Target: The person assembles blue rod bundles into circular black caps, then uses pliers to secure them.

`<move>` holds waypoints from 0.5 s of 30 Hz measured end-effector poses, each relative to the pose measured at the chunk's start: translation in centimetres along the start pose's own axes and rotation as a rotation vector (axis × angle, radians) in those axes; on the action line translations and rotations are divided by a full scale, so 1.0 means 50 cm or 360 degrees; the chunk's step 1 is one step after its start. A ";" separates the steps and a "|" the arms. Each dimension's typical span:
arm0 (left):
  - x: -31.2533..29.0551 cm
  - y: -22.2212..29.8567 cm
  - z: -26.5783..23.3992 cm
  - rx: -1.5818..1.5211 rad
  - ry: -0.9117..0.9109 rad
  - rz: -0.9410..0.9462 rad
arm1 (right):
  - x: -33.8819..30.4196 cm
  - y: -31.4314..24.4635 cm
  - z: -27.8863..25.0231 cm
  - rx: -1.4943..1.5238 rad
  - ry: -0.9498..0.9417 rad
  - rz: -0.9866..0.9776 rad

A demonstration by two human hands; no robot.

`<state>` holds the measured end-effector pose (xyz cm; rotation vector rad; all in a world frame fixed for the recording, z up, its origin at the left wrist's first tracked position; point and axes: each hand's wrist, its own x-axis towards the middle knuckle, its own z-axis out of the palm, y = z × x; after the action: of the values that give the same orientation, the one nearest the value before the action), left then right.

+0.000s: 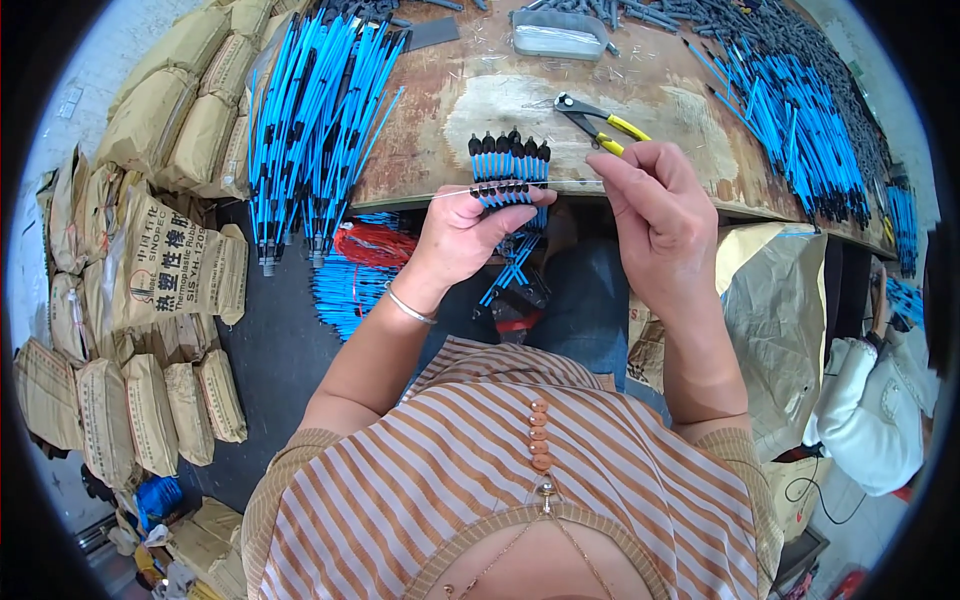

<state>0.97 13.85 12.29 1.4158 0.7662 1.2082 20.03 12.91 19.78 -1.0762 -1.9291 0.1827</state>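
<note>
- Right, my left hand (460,235) has a tight grip on a bundle of black-tipped blue tubes (508,162), just off the near edge of the tabletop (420,130).
- My left thumb lies across the near side of that bundle, low down, and the other fingers curl round from the left and behind, mostly hidden by the palm and tubes.
- Up above the thumb, the black tips poke clear of my fingers in a row, pointing away from me toward the tabletop; a darker band crosses the tubes just above the grip.
- Over to my right hand (662,215): it's raised to the right of the bundle, well clear of it, thumb and index fingertips drawn together.
- Anything tiny pinched between those right fingers? Too small for me to tell.
- Just beyond the right fingertips lie yellow-handled pliers (595,118), resting on the wood, head toward the left.
- Further up sits a clear plastic tray (557,48).
- Out left, a big heap of blue and black tubes (310,140) overhangs the tabletop edge; another blue pile (795,125) spreads on the right.
- Below my left wrist, red strands (372,244) show beside more blue lengths (342,292).
</note>
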 end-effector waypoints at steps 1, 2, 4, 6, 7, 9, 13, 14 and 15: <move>0.000 0.000 0.000 0.0012 0.0003 -0.0003 | 0.000 0.000 0.000 -0.0018 -0.0008 -0.0003; 0.000 0.001 0.001 0.0011 0.0003 -0.0002 | 0.000 0.000 0.000 -0.0018 -0.0008 -0.0003; 0.000 0.002 0.003 -0.0032 0.0020 -0.0027 | 0.000 -0.001 0.000 -0.0072 0.0004 -0.0027; 0.000 0.003 0.003 -0.0054 0.0028 -0.0038 | 0.000 -0.001 0.000 -0.0100 0.0010 -0.0040; -0.001 0.003 0.003 -0.0036 0.0029 -0.0049 | 0.000 -0.001 0.000 -0.0105 0.0011 -0.0048; -0.001 0.004 0.002 -0.0001 0.0030 -0.0071 | 0.000 -0.002 0.000 -0.0116 0.0013 -0.0064; -0.001 0.015 0.003 0.0058 0.0031 -0.0079 | -0.001 -0.006 -0.002 -0.0109 0.0013 -0.0046; -0.001 0.015 0.003 0.0058 0.0031 -0.0079 | -0.001 -0.006 -0.002 -0.0108 0.0014 -0.0046; -0.001 0.015 0.003 0.0061 0.0027 -0.0080 | -0.001 -0.004 -0.001 -0.0114 0.0014 -0.0053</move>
<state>0.97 13.58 13.03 1.4109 0.8363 1.1736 19.95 12.71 19.89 -1.0893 -1.9571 0.0912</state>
